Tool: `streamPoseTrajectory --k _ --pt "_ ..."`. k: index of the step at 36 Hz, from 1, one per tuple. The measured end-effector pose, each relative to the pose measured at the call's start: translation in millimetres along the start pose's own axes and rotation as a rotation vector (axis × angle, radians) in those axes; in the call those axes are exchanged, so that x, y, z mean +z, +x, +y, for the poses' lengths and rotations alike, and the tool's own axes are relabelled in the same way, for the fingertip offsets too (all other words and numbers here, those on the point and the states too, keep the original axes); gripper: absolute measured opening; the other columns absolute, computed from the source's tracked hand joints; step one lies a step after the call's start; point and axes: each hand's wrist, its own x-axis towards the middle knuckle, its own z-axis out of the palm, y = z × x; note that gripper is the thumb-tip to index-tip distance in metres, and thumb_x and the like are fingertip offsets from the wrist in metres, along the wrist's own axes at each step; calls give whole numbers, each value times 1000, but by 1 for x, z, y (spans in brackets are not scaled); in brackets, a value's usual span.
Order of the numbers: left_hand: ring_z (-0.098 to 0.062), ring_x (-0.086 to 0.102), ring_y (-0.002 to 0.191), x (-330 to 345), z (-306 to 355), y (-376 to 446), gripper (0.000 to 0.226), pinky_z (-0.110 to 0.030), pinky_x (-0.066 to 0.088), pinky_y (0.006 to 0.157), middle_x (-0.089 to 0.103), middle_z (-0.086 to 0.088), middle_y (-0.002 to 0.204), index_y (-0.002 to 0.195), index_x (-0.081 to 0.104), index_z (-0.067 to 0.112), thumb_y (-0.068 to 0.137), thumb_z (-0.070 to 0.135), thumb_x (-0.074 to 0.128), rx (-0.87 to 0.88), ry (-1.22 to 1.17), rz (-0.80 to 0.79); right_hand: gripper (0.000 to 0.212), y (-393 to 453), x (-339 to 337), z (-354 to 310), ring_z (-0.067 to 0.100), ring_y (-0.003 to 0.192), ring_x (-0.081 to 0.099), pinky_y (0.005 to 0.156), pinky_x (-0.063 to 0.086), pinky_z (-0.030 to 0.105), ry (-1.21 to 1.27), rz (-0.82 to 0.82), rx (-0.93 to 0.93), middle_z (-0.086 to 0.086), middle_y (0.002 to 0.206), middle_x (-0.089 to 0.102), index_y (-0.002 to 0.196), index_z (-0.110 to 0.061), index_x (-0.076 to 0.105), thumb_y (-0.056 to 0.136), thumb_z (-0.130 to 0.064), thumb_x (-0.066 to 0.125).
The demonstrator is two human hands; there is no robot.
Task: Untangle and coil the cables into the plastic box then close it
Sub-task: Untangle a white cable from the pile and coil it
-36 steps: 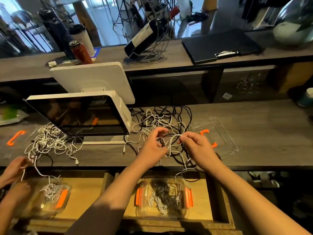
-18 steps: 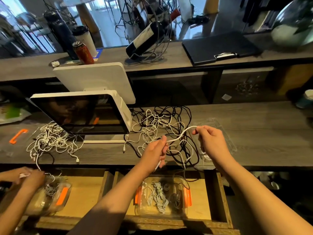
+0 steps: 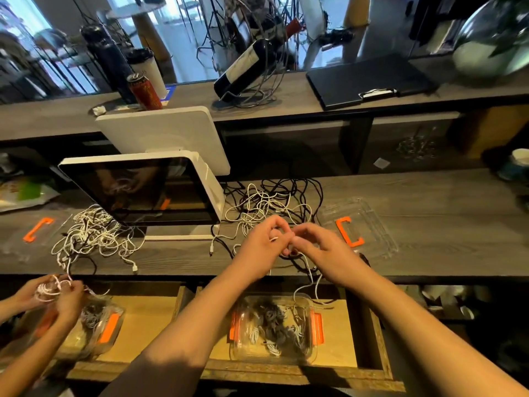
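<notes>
Fingertips of the left hand (image 3: 262, 247) and right hand (image 3: 323, 253) meet, pinching a white cable (image 3: 307, 285) above the tangled cables (image 3: 272, 207) on the grey wooden counter (image 3: 429, 224). The cable trails down to the plastic box (image 3: 272, 328) in the near drawer (image 3: 369, 339); the lid (image 3: 363, 224) lies right, a monitor (image 3: 143, 190) left, windows far.

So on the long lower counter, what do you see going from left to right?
Orange clip → white cable pile → screen → black and white tangle → clear lid.
</notes>
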Motion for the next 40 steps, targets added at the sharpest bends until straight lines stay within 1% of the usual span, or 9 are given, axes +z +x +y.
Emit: streamPoseTrajectory --k 5,9,12,19,22,25,30,34,40 --pt "-9 66 72 -3 0 -3 3 -32 54 75 68 5 71 96 61 31 99 30 60 -4 18 71 30 -6 0 -1 21 69 62 66 51 42 -38 -86 -4 7 78 66 98 -16 68 101 -40 49" --pt "-6 54 50 -4 -5 -6 10 -25 43 53 58 5 57 93 64 26 97 34 62 -53 -15 172 15 -8 -1 4 14 66 56 67 49 42 -56 -117 -23 -3 71 59 89 -23 66 100 -27 55" --pt "-6 43 47 -5 -8 -7 27 -29 42 57 55 3 47 80 67 23 98 42 60 -80 76 210 13 -10 0 6 12 65 51 66 46 40 -88 -114 -43 0 71 59 88 -24 65 99 -25 57" --pt "-10 32 39 -5 -5 -13 44 -26 40 42 35 6 47 62 48 21 99 43 57 -298 -482 -44 10 -15 4 13 14 64 53 60 42 30 -85 5 -102 0 73 60 96 -26 61 101 -29 53" --pt "-9 24 37 -3 -1 -15 54 -20 21 35 25 6 47 52 38 24 97 49 55 -321 -611 -134 10 -17 2 13 13 62 54 58 44 29 -61 72 -105 3 71 61 95 -24 61 102 -25 53" --pt "-5 21 37 -3 2 -16 51 -17 11 34 30 5 52 61 44 19 92 58 54 -314 -669 -232 10 -18 0 13 4 55 49 53 39 20 -20 101 -109 2 66 57 96 -24 62 102 -24 53" --pt "-2 26 46 6 6 -17 56 -12 16 35 43 4 69 133 53 18 91 55 56 -293 -673 -335 14 -19 2 11 1 52 48 51 35 17 18 154 -104 -10 61 57 92 -31 63 101 -22 56" --pt "-3 28 47 9 10 -20 45 -14 18 36 46 2 70 131 57 37 93 59 46 -233 -620 -354 23 -20 4 6 1 63 59 58 43 18 45 229 -101 -22 73 68 89 -38 66 98 -18 61" --pt "-12 38 50 8 12 -18 53 -16 32 38 57 4 66 128 65 41 96 64 30 -131 -488 -267 41 -23 6 7 2 47 43 53 31 23 25 209 -14 -8 50 51 67 -12 65 98 -37 56"
